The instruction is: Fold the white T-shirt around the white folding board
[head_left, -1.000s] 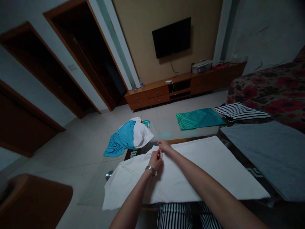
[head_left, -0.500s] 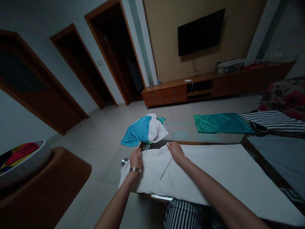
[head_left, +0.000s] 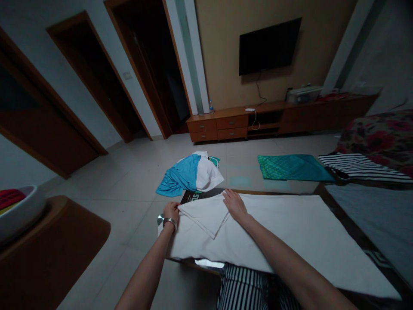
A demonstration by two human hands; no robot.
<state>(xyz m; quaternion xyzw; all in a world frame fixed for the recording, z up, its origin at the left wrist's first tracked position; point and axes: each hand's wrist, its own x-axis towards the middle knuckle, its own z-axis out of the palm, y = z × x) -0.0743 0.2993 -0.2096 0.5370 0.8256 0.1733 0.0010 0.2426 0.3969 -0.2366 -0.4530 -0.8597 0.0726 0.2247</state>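
A long white garment [head_left: 274, 232], its exact kind unclear, lies spread along the dark table. Near its left end, a sleeve-like flap [head_left: 206, 215] is folded over into a point toward me. My left hand [head_left: 171, 212], with a metal bracelet at the wrist, pinches the flap's left corner between its fingers. My right hand [head_left: 235, 205] lies on the far edge of the garment, palm down with fingers stretched out, beside the flap's right side.
Blue and white clothes [head_left: 190, 174] lie heaped beyond the table. Teal cloth [head_left: 293, 167], striped cloth [head_left: 364, 167] and grey cloth [head_left: 371, 211] lie flat to the right. At left, a white basin [head_left: 29, 213] sits on brown furniture [head_left: 74, 228]. A TV cabinet [head_left: 232, 125] stands beyond.
My left hand has moved left and slightly toward me, drawing the flap's corner out flatter. My right hand stays at the far edge. The view has shifted slightly.
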